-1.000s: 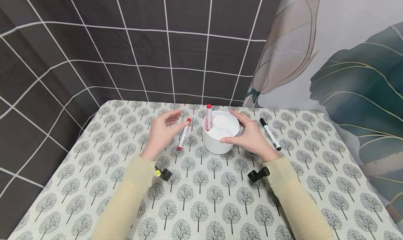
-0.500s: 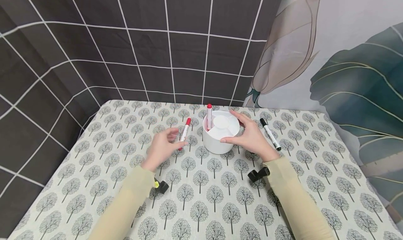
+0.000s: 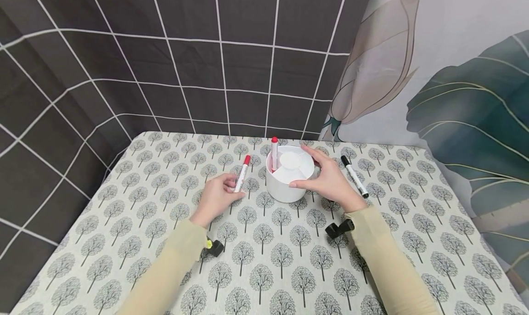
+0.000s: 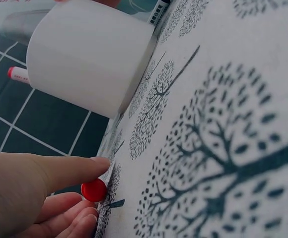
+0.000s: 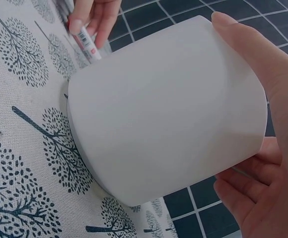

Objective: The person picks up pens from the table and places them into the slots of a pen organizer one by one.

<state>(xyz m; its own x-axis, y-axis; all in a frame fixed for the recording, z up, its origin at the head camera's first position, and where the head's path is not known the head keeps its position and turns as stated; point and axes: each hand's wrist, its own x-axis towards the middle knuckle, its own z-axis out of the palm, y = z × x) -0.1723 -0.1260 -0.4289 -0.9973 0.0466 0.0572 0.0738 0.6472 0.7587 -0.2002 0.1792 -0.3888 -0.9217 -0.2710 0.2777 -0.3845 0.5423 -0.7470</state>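
My left hand (image 3: pixel 216 196) has thumb and fingers on either side of the lower end of a red-capped whiteboard marker (image 3: pixel 243 173), low over the cloth. The marker's red end (image 4: pixel 94 190) shows between thumb and fingertips in the left wrist view. With my right hand (image 3: pixel 328 181) I grip a white round pen organizer (image 3: pixel 285 192), thumb at the front rim and fingers behind. It stands upright, its top divided into compartments around a raised middle. Another red marker (image 3: pixel 274 153) stands in its left compartment.
A black marker (image 3: pixel 354 177) lies on the cloth right of my right hand. The tree-print tablecloth (image 3: pixel 264 269) covers the table. A dark gridded curtain (image 3: pixel 198 67) hangs behind, and a leaf-patterned curtain (image 3: pixel 458 99) at the right.
My left hand has moved down along the red marker to its near end, and thumb and fingers have closed in around it. The right hand and organizer have stayed in place.
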